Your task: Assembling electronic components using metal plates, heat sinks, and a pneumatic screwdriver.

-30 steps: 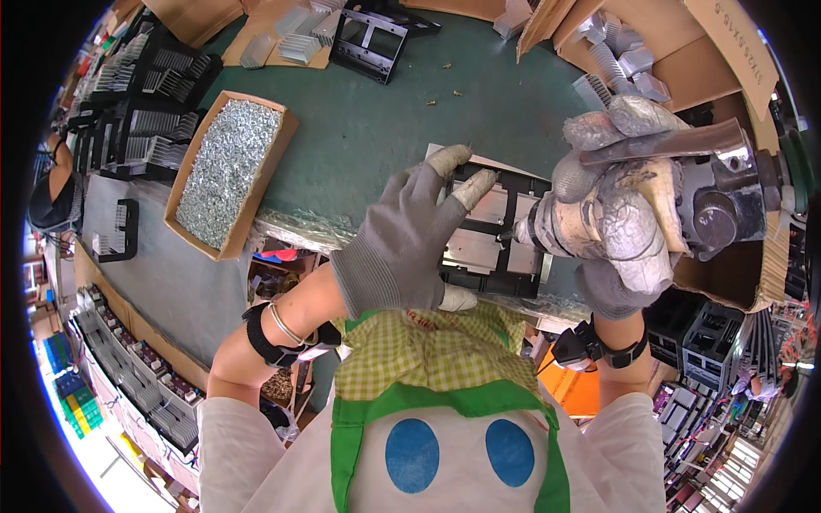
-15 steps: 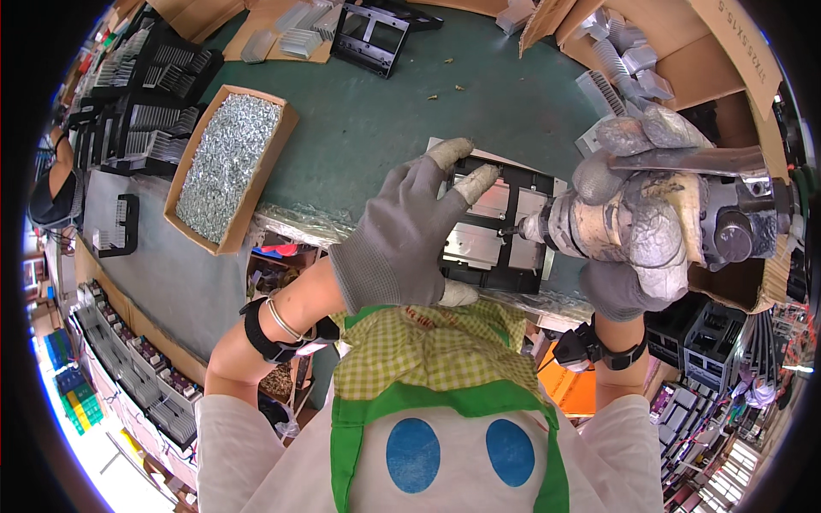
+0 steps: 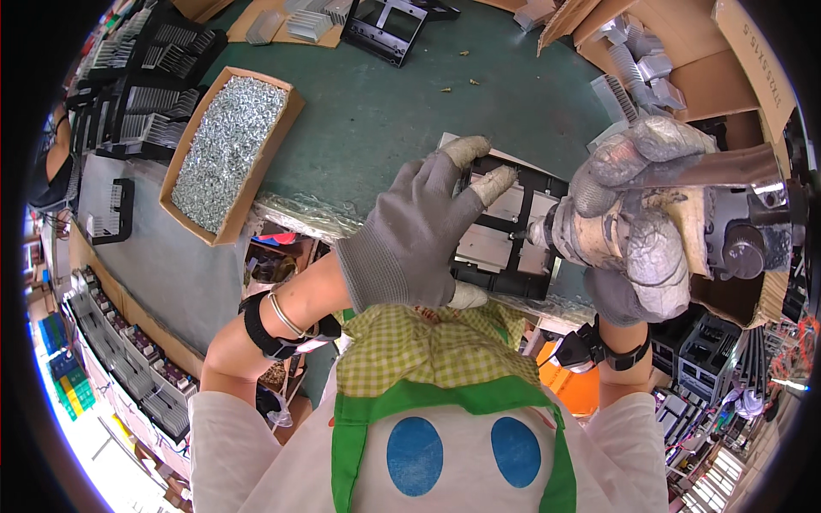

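Dark printed characters (image 3: 773,83) (seemingly digits, bent near the rim) mark a cardboard flap (image 3: 746,53).

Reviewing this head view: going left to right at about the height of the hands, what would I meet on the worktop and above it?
Black bracket → carton of small metal parts → left hand → black frame → right hand.
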### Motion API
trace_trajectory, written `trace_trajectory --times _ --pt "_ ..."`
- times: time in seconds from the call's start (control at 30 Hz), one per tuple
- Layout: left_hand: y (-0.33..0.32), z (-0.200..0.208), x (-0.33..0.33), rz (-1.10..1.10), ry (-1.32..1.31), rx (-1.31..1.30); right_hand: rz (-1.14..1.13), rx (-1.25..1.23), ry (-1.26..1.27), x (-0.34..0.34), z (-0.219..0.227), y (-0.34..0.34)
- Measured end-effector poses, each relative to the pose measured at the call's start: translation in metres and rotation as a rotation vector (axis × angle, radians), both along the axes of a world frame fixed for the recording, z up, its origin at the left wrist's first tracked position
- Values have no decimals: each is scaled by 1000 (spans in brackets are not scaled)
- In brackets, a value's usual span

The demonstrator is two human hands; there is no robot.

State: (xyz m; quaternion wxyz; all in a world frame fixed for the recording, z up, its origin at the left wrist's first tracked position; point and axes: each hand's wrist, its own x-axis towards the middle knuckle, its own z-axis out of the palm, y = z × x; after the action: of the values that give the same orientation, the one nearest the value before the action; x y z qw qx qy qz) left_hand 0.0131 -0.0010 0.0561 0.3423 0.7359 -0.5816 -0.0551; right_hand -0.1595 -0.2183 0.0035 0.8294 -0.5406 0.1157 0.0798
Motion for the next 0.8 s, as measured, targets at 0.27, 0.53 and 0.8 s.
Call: trace_trajectory --times 0.27,0.53,0.8 --pt "-1 -2 -1 -3 -20 -34 -246 923 43 14 -2 -2" --pt "0 0 -4 -13 36 7 -375 1232 -124 42 -8 7" --pt "2 2 1 -8 -80 55 -515 -309 -710 51 146 51"
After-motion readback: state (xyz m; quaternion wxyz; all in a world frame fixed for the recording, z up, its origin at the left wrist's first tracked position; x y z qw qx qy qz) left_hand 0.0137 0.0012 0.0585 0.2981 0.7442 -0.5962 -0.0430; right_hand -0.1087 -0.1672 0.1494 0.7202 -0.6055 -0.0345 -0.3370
